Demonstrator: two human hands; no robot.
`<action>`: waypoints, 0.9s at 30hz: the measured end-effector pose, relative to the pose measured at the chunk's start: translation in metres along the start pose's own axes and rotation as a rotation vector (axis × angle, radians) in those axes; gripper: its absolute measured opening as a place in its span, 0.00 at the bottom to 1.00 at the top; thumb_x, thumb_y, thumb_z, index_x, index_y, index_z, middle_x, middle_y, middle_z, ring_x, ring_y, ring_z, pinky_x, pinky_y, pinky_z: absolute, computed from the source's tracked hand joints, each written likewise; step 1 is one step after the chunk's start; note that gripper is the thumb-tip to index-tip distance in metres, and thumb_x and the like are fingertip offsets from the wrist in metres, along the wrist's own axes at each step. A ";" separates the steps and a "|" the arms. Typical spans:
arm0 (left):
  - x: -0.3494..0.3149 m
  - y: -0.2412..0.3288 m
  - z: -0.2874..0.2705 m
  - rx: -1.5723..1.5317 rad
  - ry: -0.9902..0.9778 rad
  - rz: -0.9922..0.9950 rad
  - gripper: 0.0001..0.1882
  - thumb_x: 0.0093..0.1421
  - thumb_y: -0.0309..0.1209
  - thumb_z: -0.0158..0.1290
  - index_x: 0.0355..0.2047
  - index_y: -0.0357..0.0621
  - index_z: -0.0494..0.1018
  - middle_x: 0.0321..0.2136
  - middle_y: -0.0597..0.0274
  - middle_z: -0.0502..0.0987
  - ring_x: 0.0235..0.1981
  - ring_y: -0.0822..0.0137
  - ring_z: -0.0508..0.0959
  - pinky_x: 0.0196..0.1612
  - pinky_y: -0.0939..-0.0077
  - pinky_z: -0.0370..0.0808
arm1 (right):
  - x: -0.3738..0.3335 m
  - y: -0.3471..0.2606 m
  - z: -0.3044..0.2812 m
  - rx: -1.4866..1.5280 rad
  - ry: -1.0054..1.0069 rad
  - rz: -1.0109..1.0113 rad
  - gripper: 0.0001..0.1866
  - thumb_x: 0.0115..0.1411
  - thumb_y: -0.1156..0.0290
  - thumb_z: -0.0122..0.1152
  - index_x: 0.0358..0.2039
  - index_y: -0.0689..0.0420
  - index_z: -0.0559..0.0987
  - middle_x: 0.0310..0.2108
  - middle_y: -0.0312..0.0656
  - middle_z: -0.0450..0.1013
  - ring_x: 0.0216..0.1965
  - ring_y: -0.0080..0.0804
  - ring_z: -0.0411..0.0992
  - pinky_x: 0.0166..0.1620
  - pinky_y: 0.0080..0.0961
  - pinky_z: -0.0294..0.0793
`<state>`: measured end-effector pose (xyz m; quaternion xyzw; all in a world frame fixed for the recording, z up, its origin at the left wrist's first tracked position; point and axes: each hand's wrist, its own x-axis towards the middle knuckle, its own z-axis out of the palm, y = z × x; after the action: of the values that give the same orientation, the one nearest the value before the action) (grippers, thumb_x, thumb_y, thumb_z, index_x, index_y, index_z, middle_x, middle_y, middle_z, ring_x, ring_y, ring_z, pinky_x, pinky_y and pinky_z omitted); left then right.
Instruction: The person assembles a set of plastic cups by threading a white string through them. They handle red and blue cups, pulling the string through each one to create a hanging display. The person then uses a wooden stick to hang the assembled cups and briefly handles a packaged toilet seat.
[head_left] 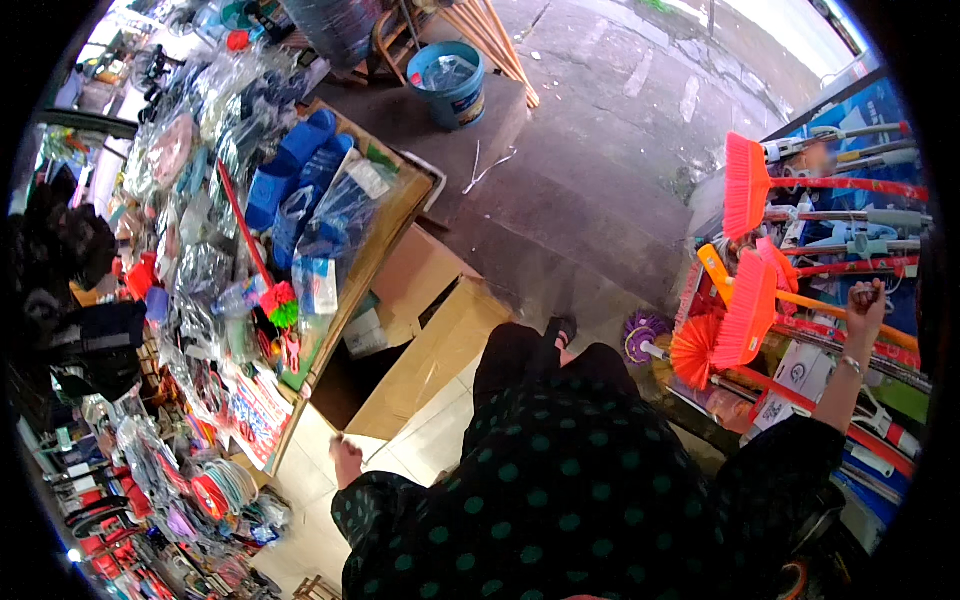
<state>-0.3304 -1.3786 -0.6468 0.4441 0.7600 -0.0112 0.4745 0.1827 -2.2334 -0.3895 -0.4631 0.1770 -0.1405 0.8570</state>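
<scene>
**Right hand at the broom rack; left hand low beside an open carton**

Right hand [865,305]: raised among the long handles, fingers curled, at the shaft of the orange-handled broom [748,312]. Cannot tell whether they grip the shaft or merely overlap it. That broom lies across the rack, coral bristles toward the person, just below a red-handled broom [745,187] and close to an orange round brush [692,350].

Left hand [347,460]: fingers loosely bent, near the cardboard box [455,345] and the worktop [397,212]. Too blurred to tell if anything is in them.

Risks (judgement): pulling one shaft could drag its neighbours, since handles cross and bristles crowd together; the purple mop head [645,337] may get knocked too. The left sleeve [375,510] could snag the box's raised flap. Blue plastic baskets [272,195] might slip if the worktop is bumped.
</scene>
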 end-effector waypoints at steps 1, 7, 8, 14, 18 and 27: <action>-0.054 0.054 0.037 -0.127 -0.079 -0.020 0.12 0.53 0.39 0.43 0.29 0.45 0.70 0.18 0.69 0.67 0.21 0.72 0.66 0.25 0.73 0.64 | 0.004 0.001 -0.002 -0.054 -0.074 0.031 0.15 0.63 0.66 0.42 0.19 0.56 0.63 0.12 0.31 0.48 0.15 0.20 0.46 0.23 0.18 0.58; -0.257 0.310 0.238 0.713 -1.017 0.843 0.23 0.62 0.46 0.32 0.26 0.44 0.70 0.18 0.68 0.68 0.15 0.76 0.65 0.18 0.85 0.60 | -0.021 0.127 0.034 0.002 0.112 0.291 0.15 0.61 0.61 0.48 0.19 0.53 0.69 0.14 0.29 0.60 0.14 0.17 0.54 0.19 0.12 0.58; -0.268 0.354 0.264 0.573 -1.031 0.968 0.23 0.62 0.47 0.32 0.28 0.43 0.69 0.18 0.66 0.69 0.16 0.75 0.68 0.19 0.84 0.63 | -0.025 0.150 0.036 -0.029 0.184 0.287 0.15 0.60 0.61 0.48 0.20 0.52 0.69 0.14 0.29 0.62 0.14 0.16 0.55 0.18 0.11 0.58; -0.394 0.637 0.349 -0.127 -1.135 1.362 0.20 0.64 0.40 0.34 0.40 0.37 0.67 0.30 0.57 0.74 0.32 0.66 0.75 0.40 0.74 0.72 | -0.059 0.215 0.069 -0.132 0.261 0.320 0.12 0.60 0.61 0.49 0.22 0.50 0.69 0.14 0.29 0.60 0.13 0.18 0.55 0.18 0.14 0.57; -0.431 0.738 0.342 -0.257 -1.009 1.566 0.20 0.65 0.38 0.32 0.44 0.34 0.66 0.37 0.53 0.74 0.39 0.62 0.75 0.46 0.70 0.71 | -0.068 0.239 0.089 -0.063 0.429 0.313 0.12 0.60 0.61 0.48 0.22 0.51 0.67 0.14 0.31 0.58 0.14 0.20 0.55 0.18 0.16 0.57; -0.366 0.850 0.402 -0.128 -0.756 1.765 0.20 0.64 0.37 0.32 0.39 0.35 0.69 0.28 0.56 0.75 0.29 0.66 0.76 0.38 0.74 0.74 | -0.062 0.296 0.148 -0.102 0.499 0.373 0.11 0.60 0.59 0.48 0.25 0.49 0.70 0.14 0.28 0.60 0.13 0.17 0.57 0.19 0.15 0.59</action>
<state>0.5953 -1.2834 -0.2569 0.7963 -0.0520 0.2490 0.5489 0.2139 -1.9405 -0.5532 -0.4162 0.4706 -0.0814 0.7738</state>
